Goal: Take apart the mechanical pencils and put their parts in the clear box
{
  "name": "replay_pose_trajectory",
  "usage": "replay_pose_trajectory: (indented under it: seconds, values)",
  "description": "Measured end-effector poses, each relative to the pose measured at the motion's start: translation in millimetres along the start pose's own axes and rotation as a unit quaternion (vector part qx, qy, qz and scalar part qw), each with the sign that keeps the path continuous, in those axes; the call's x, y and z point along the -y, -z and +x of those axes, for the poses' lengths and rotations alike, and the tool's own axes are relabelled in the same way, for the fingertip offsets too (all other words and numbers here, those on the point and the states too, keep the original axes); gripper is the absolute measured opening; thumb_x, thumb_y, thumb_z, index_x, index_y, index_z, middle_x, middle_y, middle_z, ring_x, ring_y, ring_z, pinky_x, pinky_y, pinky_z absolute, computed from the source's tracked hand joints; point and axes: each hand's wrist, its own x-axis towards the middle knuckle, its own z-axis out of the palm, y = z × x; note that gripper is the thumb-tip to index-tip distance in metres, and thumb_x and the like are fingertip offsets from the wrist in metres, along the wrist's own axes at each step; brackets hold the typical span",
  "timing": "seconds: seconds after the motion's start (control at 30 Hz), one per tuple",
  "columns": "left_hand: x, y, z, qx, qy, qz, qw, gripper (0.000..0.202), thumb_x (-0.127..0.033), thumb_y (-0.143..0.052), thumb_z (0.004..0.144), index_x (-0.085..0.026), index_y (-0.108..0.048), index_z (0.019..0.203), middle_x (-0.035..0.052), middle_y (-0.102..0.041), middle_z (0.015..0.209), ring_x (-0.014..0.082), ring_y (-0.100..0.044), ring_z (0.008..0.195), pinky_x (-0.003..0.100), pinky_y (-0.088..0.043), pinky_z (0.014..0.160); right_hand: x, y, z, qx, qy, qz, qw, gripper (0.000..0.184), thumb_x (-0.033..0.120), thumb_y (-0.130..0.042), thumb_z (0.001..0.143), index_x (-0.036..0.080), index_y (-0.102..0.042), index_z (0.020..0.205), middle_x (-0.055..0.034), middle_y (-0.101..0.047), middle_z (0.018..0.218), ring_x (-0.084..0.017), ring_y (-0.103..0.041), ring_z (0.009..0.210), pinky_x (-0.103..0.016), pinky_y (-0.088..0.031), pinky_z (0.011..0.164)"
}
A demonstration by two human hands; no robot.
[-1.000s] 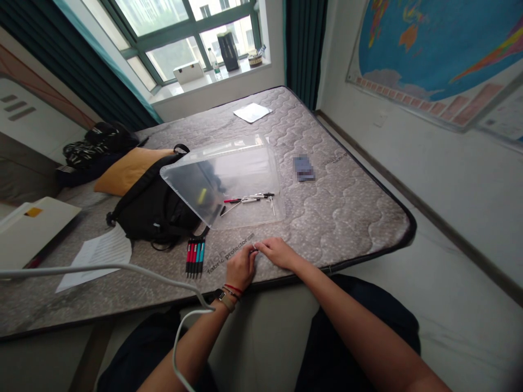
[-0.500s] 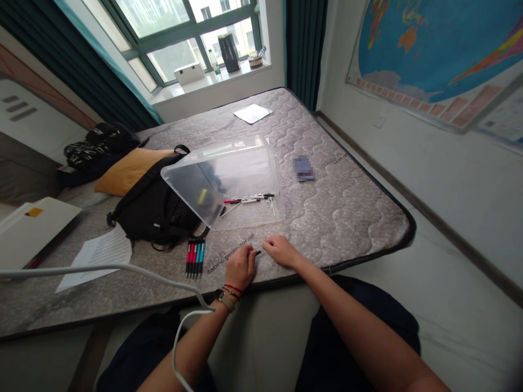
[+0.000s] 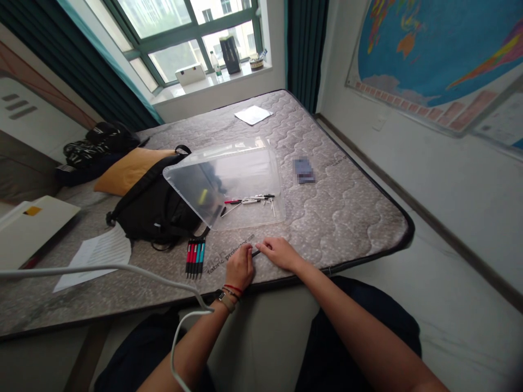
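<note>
Close to the front edge of the mattress, my left hand (image 3: 240,265) is closed on a slim black pen part (image 3: 255,253). From the other side my right hand (image 3: 280,253) pinches its far end, so the two hands nearly meet; most of the part is covered by fingers. Left of my hands, several finished-looking pens (image 3: 195,258) with red and teal barrels lie side by side in a row. Beyond the hands lies a clear plastic box (image 3: 261,222), and inside it loose pen parts (image 3: 250,201) in white, black and red are scattered.
A black backpack (image 3: 157,209) leans by the box's left side, with a yellow cushion (image 3: 131,173) behind it. A printed sheet (image 3: 100,253) lies at left, near a white cable (image 3: 134,268) crossing the foreground. A pixelated item (image 3: 304,170) sits right of the box.
My right hand has closed in on the pen part and now grips its end, where before it was a little apart. My left hand has hardly moved.
</note>
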Motion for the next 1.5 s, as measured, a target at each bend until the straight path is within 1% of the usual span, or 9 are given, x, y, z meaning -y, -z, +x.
replay_pose_trajectory:
  seconds: [0.07,0.13,0.23,0.37,0.6,0.83,0.97,1.2,1.5]
  values:
    - [1,-0.8,-1,-0.001,-0.003,-0.004,1.000,0.019,-0.025,-0.037,0.101,-0.018,-0.054,0.107,0.0056,-0.067,0.084,0.0200,-0.065,0.075,0.029,-0.046,0.069,1,-5,-3,0.046,0.019,-0.045,0.998,0.044,0.047,-0.049,0.095,0.017,-0.061,0.064,-0.0028,-0.063,0.064,-0.014,-0.051,0.061,-0.026,-0.028,0.058]
    - [2,-1.1,-2,0.001,-0.002,-0.008,1.000,0.020,-0.025,-0.037,0.101,-0.019,-0.054,0.108,0.0055,-0.067,0.084,0.0201,-0.065,0.075,0.029,-0.046,0.069,3,-8,-4,0.060,0.026,-0.058,0.996,0.043,0.043,-0.048,0.096,0.018,-0.064,0.067,-0.0040,-0.066,0.067,-0.015,-0.053,0.063,-0.026,-0.029,0.059]
    - [1,-0.5,-2,0.003,0.000,-0.018,1.000,0.020,-0.028,-0.039,0.100,-0.019,-0.052,0.111,0.0055,-0.067,0.085,0.0203,-0.065,0.076,0.030,-0.048,0.070,7,-4,-3,0.028,0.011,-0.033,0.999,0.040,0.037,-0.047,0.097,0.017,-0.065,0.068,-0.0037,-0.066,0.067,-0.015,-0.055,0.064,-0.025,-0.030,0.060]
    - [0,0.6,-1,0.004,-0.008,-0.026,1.000,0.022,-0.037,-0.049,0.097,-0.020,-0.053,0.111,0.0058,-0.068,0.090,0.0212,-0.066,0.081,0.031,-0.050,0.073,9,6,-1,-0.027,-0.061,0.025,0.997,0.039,0.037,-0.049,0.095,0.017,-0.057,0.062,0.0012,-0.056,0.052,-0.013,-0.053,0.053,-0.023,-0.032,0.054]
    - [3,-2.8,-1,0.000,-0.034,-0.023,0.999,0.021,-0.036,-0.046,0.098,-0.021,-0.058,0.107,0.0068,-0.070,0.095,0.0214,-0.067,0.085,0.032,-0.051,0.077,-1,6,1,0.004,-0.087,0.118,0.989,0.046,0.051,-0.048,0.092,0.019,-0.049,0.058,0.0059,-0.043,0.042,-0.011,-0.048,0.037,-0.021,-0.031,0.041]
    - [3,-2.4,0,0.023,-0.022,0.010,0.999,0.023,-0.034,-0.042,0.100,-0.020,-0.057,0.110,0.0072,-0.071,0.091,0.0216,-0.067,0.080,0.031,-0.049,0.072,-7,4,5,0.062,-0.066,0.182,0.979,0.039,0.046,-0.048,0.093,0.020,-0.048,0.065,0.0051,-0.051,0.047,-0.010,-0.050,0.039,-0.020,-0.036,0.043]
    - [2,-0.7,1,0.052,-0.042,0.029,0.997,0.024,-0.033,-0.039,0.100,-0.021,-0.059,0.106,0.0061,-0.070,0.084,0.0210,-0.066,0.075,0.030,-0.046,0.068,-5,8,4,0.065,-0.044,0.160,0.984,0.038,0.046,-0.048,0.094,0.020,-0.049,0.067,0.0044,-0.054,0.049,-0.010,-0.051,0.043,-0.020,-0.037,0.046]
    - [-2,3.0,1,0.066,-0.046,0.041,0.996,0.025,-0.034,-0.038,0.100,-0.023,-0.060,0.099,0.0044,-0.068,0.076,0.0197,-0.064,0.067,0.029,-0.041,0.059,-7,11,2,0.083,-0.033,0.160,0.983,0.034,0.044,-0.047,0.094,0.020,-0.050,0.071,0.0033,-0.056,0.053,-0.011,-0.056,0.044,-0.020,-0.039,0.044]
    - [-3,4.4,1,0.068,-0.044,0.036,0.996,0.026,-0.036,-0.037,0.101,-0.024,-0.060,0.096,0.0036,-0.068,0.075,0.0189,-0.064,0.067,0.028,-0.040,0.059,-11,15,2,0.105,-0.011,0.151,0.983,0.029,0.042,-0.049,0.094,0.019,-0.052,0.078,0.0026,-0.060,0.060,-0.011,-0.057,0.048,-0.019,-0.040,0.047]
